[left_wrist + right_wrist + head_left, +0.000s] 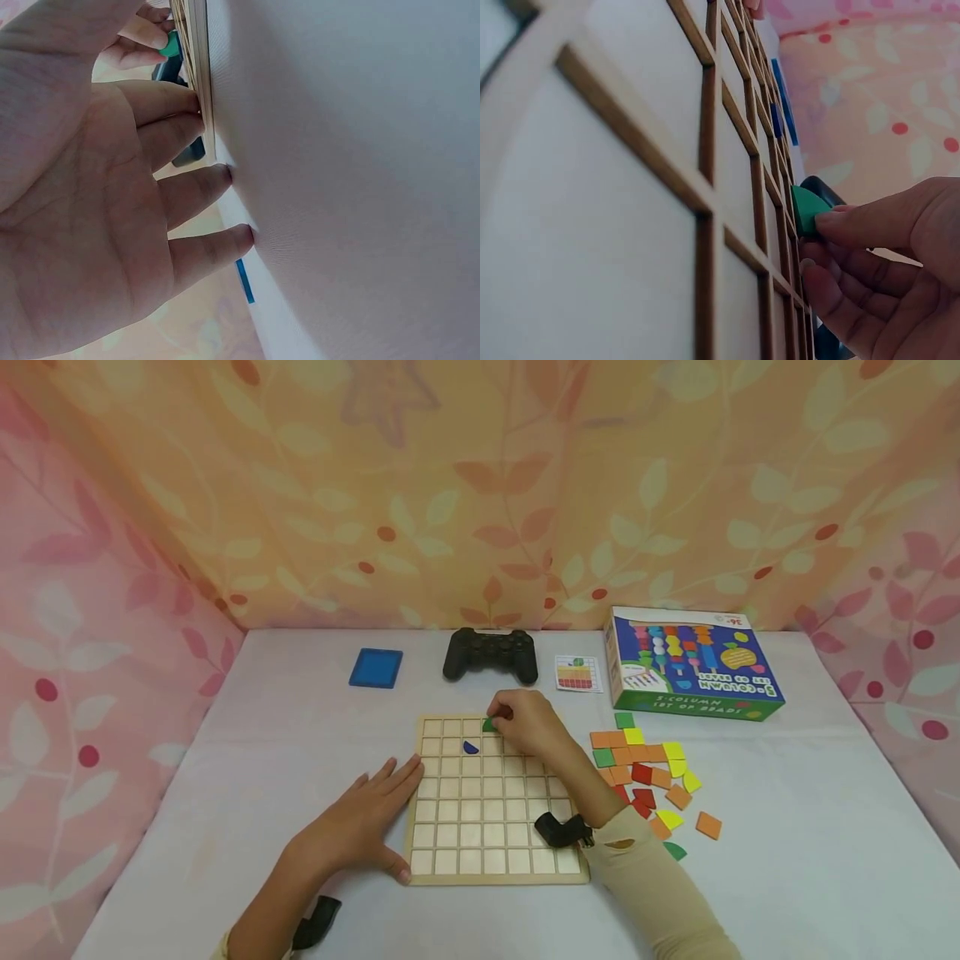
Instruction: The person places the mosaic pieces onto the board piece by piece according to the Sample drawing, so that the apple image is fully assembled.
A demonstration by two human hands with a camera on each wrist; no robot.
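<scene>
My right hand [525,722] pinches a green leaf-like tile [807,210] between thumb and finger at the far edge of a wooden grid board [470,835]. In the right wrist view the tile stands tilted against the grid. One dark blue rounded piece [470,747] lies in a cell of the second row from the back. My left hand [360,827] rests along the board's left edge, its fingers spread and straight; in the left wrist view some fingertips [241,234] touch the white table.
Orange, yellow, red and green tiles [661,778] lie scattered right of the board. Behind stand a blue square tray [376,668], a black game controller [491,656], a small pattern card [577,673] and a bead-set box [693,664].
</scene>
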